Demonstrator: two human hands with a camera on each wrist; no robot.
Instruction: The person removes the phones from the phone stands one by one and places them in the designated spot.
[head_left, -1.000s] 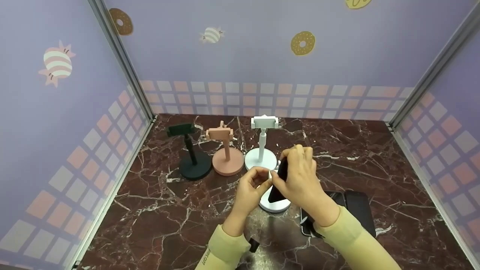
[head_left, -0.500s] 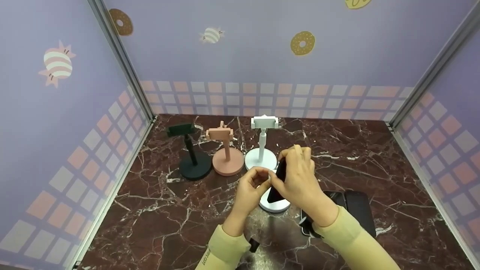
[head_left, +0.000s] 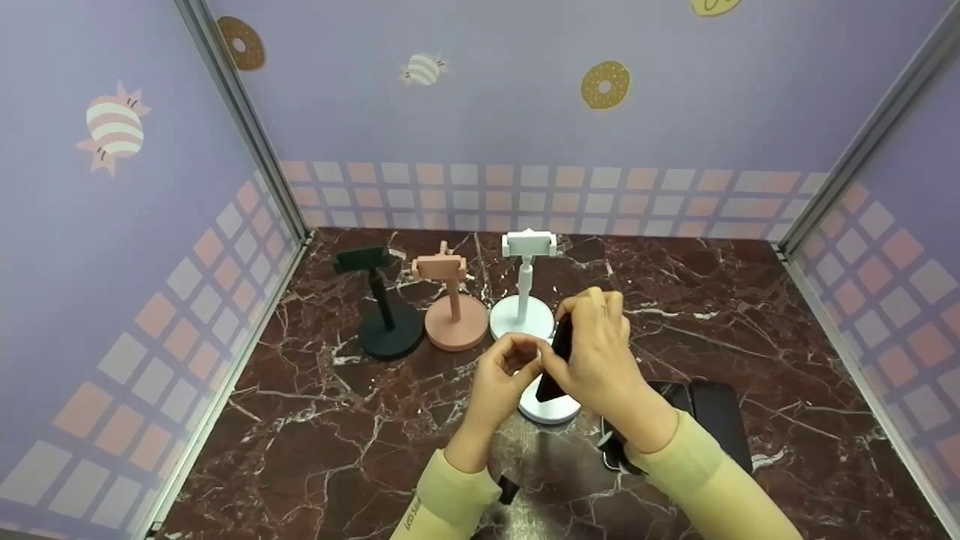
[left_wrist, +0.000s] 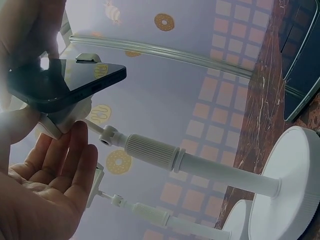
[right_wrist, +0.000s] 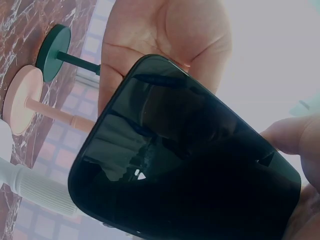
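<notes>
A black smartphone [head_left: 553, 379] stands tilted over the round base [head_left: 551, 411] of the nearest white phone stand. My right hand [head_left: 600, 356] grips the phone by its edges, as the right wrist view shows with the phone's dark glass [right_wrist: 190, 160] filling much of the frame. In the left wrist view, the phone [left_wrist: 100, 82] lies against the stand's white clamp [left_wrist: 62, 122], high on the ribbed post [left_wrist: 152, 150]. My left hand [head_left: 496, 379] holds that clamp with thumb and curled fingers, close beside my right thumb. The clamp is mostly hidden in the head view.
Behind stand another white stand [head_left: 525, 285], a pink stand [head_left: 455, 322] and a dark green stand [head_left: 390, 330], all with bare clamps. Right of my right wrist, a black phone [head_left: 720, 420] lies beside another phone [head_left: 671, 391]. Patterned panels enclose the marble tabletop [head_left: 337, 435].
My right hand and the phone have shifted very slightly left, and the phone's lower end sits a touch higher. My left hand stays in place on the clamp.
</notes>
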